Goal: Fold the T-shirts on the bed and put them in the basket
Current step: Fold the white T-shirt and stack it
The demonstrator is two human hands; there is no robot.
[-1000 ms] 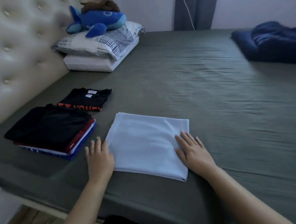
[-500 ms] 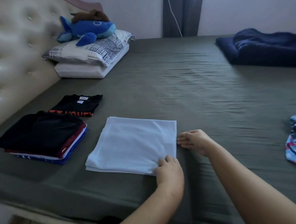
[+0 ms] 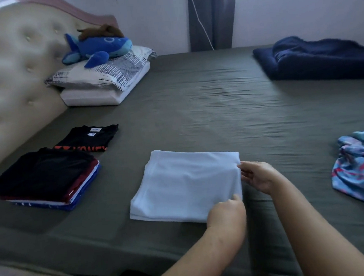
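The bed [image 3: 207,106] with its olive sheet is the working surface, so everything lies flat on it. At about 1 o'clock from the middle, a dark blue blanket [image 3: 322,59] is pushed far back, out of the way. At 10 o'clock the pillows [image 3: 104,83] carry a blue plush whale [image 3: 99,46]. At 8 o'clock the stack of folded shirts [image 3: 44,179] waits near the edge, probably to be carried together to the basket, which is not in view; a black folded shirt [image 3: 88,139] lies just behind it. At 3 o'clock a crumpled blue-pink garment [image 3: 357,168] seems still to be folded.

The white T-shirt [image 3: 186,185] lies at 6 o'clock, already a neat rectangle. The right hand [image 3: 259,175] pinches its far right corner with curled fingers; the left hand [image 3: 227,212] grips the near right corner, thumb on top. I judge they hold this side in order to fold it over or lift it.
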